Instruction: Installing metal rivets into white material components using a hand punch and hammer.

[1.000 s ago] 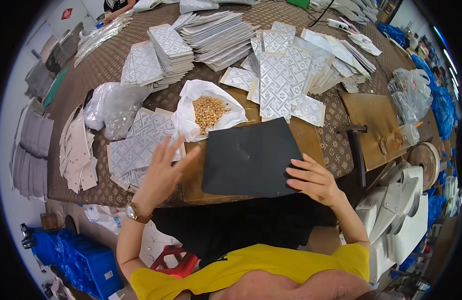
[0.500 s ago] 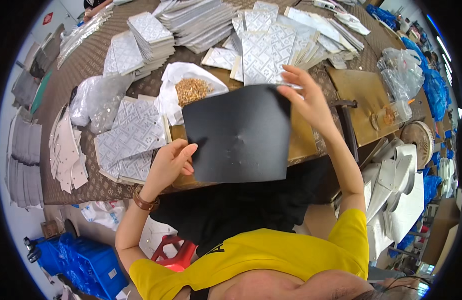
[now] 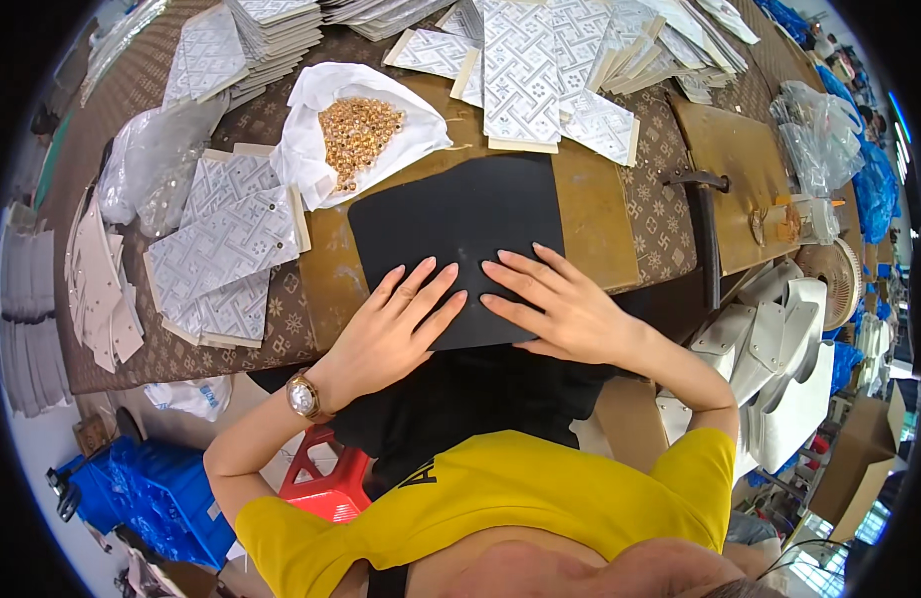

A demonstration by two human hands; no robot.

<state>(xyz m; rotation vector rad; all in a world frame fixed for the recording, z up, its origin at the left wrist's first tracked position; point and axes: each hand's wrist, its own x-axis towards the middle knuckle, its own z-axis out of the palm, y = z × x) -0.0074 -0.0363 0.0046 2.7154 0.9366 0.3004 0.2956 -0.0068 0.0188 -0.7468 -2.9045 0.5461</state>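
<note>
A black rectangular sheet point(image 3: 459, 211), perhaps leather-like, lies flat on a brown board point(image 3: 602, 224) at the table's near edge. My left hand point(image 3: 386, 327) rests palm down on its near left part, fingers stretched out. On the near right part lies my right hand point(image 3: 558, 307), also flat with the fingers apart. Between my fingertips the sheet has a small mark. Just beyond the sheet, small gold metal pieces point(image 3: 359, 138) sit heaped in a crumpled white wrapping point(image 3: 413, 108).
Grey-white patterned panels lie in a pile point(image 3: 226, 254) at left and a stack point(image 3: 540, 65) at the back. A clear plastic bag point(image 3: 156, 164) stands far left. At right are a dark metal bar point(image 3: 702, 234), a clear container point(image 3: 809, 219) and white pieces point(image 3: 779, 349).
The black sheet, held up by its edges before, now lies flat on the board. Both hands have let go of its edges and moved together onto its near half.
</note>
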